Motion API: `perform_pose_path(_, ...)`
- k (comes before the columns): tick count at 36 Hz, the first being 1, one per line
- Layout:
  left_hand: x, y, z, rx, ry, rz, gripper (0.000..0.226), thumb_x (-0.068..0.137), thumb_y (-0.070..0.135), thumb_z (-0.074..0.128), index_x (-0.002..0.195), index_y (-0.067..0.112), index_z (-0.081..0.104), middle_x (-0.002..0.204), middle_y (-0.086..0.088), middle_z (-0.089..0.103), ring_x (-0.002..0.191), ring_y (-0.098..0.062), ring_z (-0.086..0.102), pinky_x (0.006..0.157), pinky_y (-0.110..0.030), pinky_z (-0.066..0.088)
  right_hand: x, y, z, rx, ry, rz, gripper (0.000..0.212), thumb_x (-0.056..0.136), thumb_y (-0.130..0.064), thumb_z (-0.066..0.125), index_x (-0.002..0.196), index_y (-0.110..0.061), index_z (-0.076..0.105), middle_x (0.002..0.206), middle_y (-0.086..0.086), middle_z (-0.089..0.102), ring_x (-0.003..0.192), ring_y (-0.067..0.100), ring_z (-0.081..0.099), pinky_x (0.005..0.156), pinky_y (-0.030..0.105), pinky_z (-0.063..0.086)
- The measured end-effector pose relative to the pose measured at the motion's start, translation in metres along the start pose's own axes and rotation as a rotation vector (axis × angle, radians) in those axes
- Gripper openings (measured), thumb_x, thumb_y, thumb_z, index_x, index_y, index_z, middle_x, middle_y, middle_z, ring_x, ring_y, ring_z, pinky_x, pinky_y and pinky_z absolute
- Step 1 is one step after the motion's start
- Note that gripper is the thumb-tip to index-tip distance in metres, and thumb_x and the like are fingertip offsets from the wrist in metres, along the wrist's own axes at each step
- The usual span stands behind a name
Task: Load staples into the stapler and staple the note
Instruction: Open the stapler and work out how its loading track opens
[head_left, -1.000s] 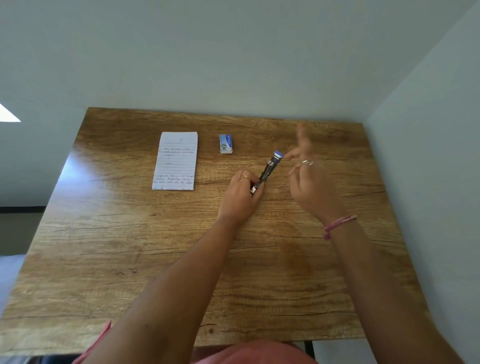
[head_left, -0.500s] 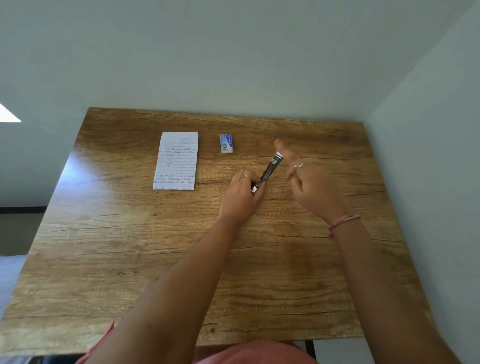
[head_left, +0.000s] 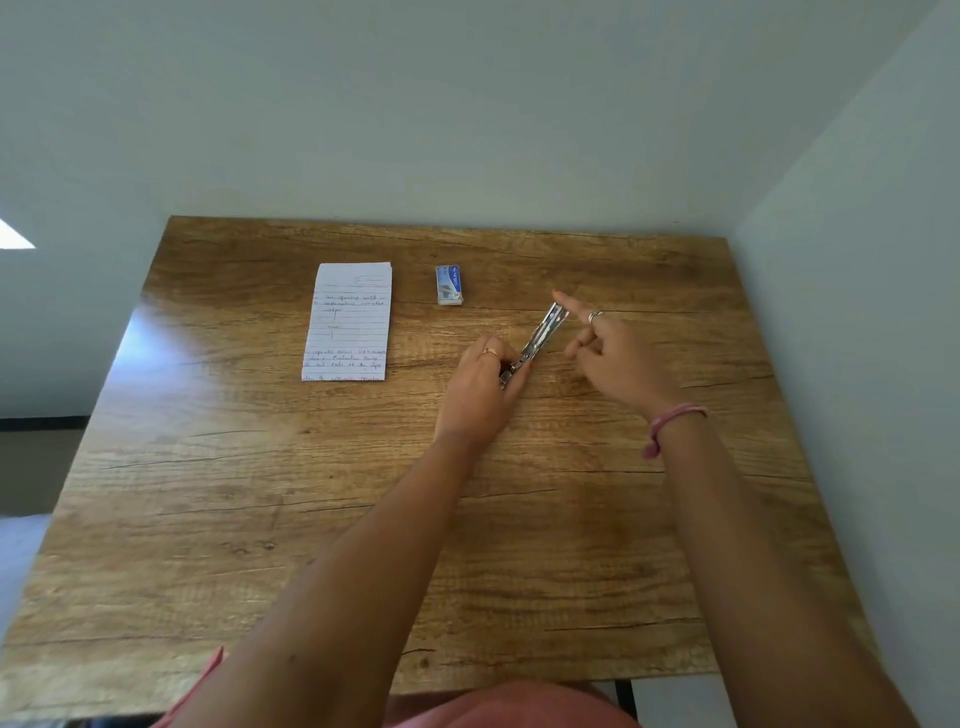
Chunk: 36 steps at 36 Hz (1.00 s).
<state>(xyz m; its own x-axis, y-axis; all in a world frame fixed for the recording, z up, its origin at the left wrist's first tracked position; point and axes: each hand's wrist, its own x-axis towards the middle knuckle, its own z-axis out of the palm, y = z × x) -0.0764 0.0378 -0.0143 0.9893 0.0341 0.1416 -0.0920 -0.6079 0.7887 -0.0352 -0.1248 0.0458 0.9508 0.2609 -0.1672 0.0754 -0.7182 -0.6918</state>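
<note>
Stapler (head_left: 540, 338), slim, rigid metal and probably slick, lay angled on the table (head_left: 260, 519); left hand (head_left: 480, 389) pinched its near end, right hand (head_left: 613, 358) touched the far tip with a straight finger. Staple box (head_left: 449, 285) and note (head_left: 349, 322) sat beyond, untouched
</note>
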Motion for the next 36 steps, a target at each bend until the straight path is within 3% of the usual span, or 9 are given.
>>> perform_pose_path(4,0.0,0.0,0.0,0.009,-0.005,0.003,0.016,0.093,0.026,0.06,0.097,0.01,0.058,0.099,0.0,0.057,0.093,-0.014,0.053,0.082,-0.032,0.049,0.003,0.004,0.009,0.265,0.098,0.038,0.061,0.092,0.003,0.048,0.137,-0.04,0.046,0.092,-0.004,0.061,0.073,0.019,0.055,0.05,0.013,0.042)
perform_pose_path(11,0.001,0.0,0.0,0.009,-0.008,0.011,0.015,0.093,0.026,0.06,0.094,0.012,0.057,0.096,0.002,0.056,0.092,-0.013,0.051,0.079,-0.028,0.046,0.001,-0.001,0.036,0.842,0.376,0.287,0.016,0.09,-0.019,0.065,0.105,-0.025,0.07,0.085,-0.018,0.07,0.072,-0.01,0.062,0.063,0.009,0.046)
perform_pose_path(16,0.001,-0.001,0.001,0.023,-0.018,0.005,0.015,0.093,0.027,0.059,0.096,0.012,0.057,0.096,0.004,0.054,0.093,-0.012,0.05,0.079,-0.025,0.043,0.007,-0.011,0.047,0.954,0.479,0.342,0.008,0.087,-0.013,0.068,0.087,-0.021,0.071,0.08,-0.013,0.072,0.075,-0.003,0.064,0.072,0.014,0.05)
perform_pose_path(19,0.002,-0.001,0.001,0.018,-0.015,0.01,0.014,0.093,0.027,0.059,0.095,0.013,0.057,0.097,0.005,0.054,0.094,-0.012,0.05,0.079,-0.025,0.044,0.01,-0.017,0.05,0.987,0.542,0.371,0.011,0.087,-0.012,0.069,0.079,-0.02,0.071,0.069,-0.014,0.07,0.065,-0.007,0.061,0.066,0.011,0.048)
perform_pose_path(22,0.002,-0.002,0.001,0.014,-0.02,0.011,0.014,0.093,0.026,0.059,0.095,0.013,0.056,0.097,0.003,0.055,0.093,-0.013,0.051,0.079,-0.028,0.045,0.012,-0.022,0.055,1.03,0.591,0.399,0.011,0.086,-0.012,0.068,0.077,-0.018,0.071,0.069,-0.013,0.067,0.066,-0.004,0.06,0.067,0.013,0.047)
perform_pose_path(27,0.002,-0.002,0.002,0.014,-0.014,0.016,0.014,0.093,0.025,0.06,0.096,0.011,0.057,0.098,0.002,0.056,0.094,-0.016,0.052,0.079,-0.031,0.047,0.015,-0.033,0.061,1.074,0.646,0.426,0.017,0.087,-0.011,0.065,0.072,-0.015,0.064,0.05,-0.019,0.058,0.048,-0.009,0.051,0.05,0.008,0.041)
perform_pose_path(33,0.003,-0.005,0.004,0.002,-0.022,0.004,0.014,0.093,0.028,0.059,0.095,0.015,0.056,0.097,0.005,0.054,0.093,-0.013,0.05,0.079,-0.031,0.048,0.018,-0.045,0.064,1.224,0.649,0.52,0.007,0.091,-0.012,0.06,0.086,-0.014,0.063,0.067,-0.007,0.056,0.045,-0.006,0.052,0.045,0.01,0.041)
perform_pose_path(36,0.003,-0.005,0.004,0.005,-0.029,-0.004,0.015,0.094,0.03,0.059,0.094,0.016,0.056,0.096,0.005,0.054,0.091,-0.012,0.05,0.079,-0.031,0.048,0.019,-0.051,0.064,1.33,0.628,0.57,0.009,0.094,-0.014,0.059,0.087,-0.018,0.063,0.063,-0.009,0.058,0.048,-0.002,0.056,0.047,0.014,0.044)
